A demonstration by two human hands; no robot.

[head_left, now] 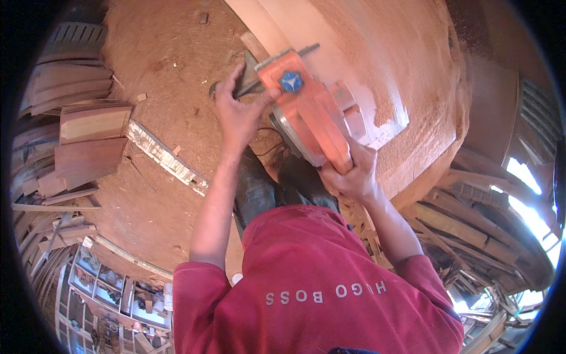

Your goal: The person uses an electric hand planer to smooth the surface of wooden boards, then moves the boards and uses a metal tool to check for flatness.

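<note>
Power tool (323, 121), orange, sits in the upper centre of the frame, over the left edge of the board (377, 41). Right hand (358, 171) wraps its lower end; left hand (239, 115), thumb and fingers spread wide, lies left of the blue knob (290, 81), thumb touching the tool.

Pale work surface (300, 23) — reddish sawdust (433, 118), brown floor (159, 59) — small wood scraps (142, 97).

An orange power tool (315, 112) slants forward-left from the right hand (358, 171), blue knob (290, 81) near its far end. A dusty board (361, 56) spreads ahead and right of that grip.
</note>
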